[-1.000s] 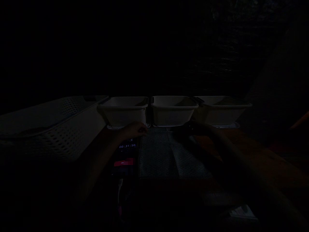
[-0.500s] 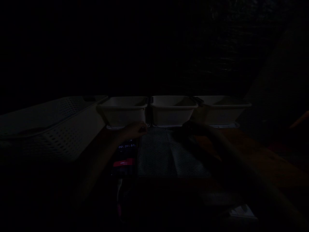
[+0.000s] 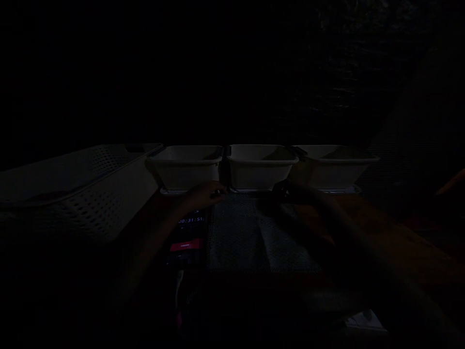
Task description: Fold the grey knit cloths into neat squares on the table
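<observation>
The scene is very dark. A grey-blue textured cloth [image 3: 240, 232] lies spread on the wooden table, with a crease down its middle. At its far left corner my left hand [image 3: 209, 192] has curled fingers, closed on the cloth's edge as far as the dark lets me see. My right hand [image 3: 286, 190] is at the far right part of the same edge, its fingers pinched there and mostly in shadow. Beside the cloth, under my left forearm, lies a phone [image 3: 187, 245] with a lit timer and a red button.
Behind the cloth stand three pale bins in a row: a left bin [image 3: 189, 174], a middle bin [image 3: 259, 174] and a right bin [image 3: 332, 172]. A large perforated basket [image 3: 119, 194] is at the left. Something pale [image 3: 365, 320] lies at the lower right.
My left hand has shifted slightly right, its fingers reaching further along the cloth's far edge. The cloth's near edge has come a little toward me. My right hand has barely moved.
</observation>
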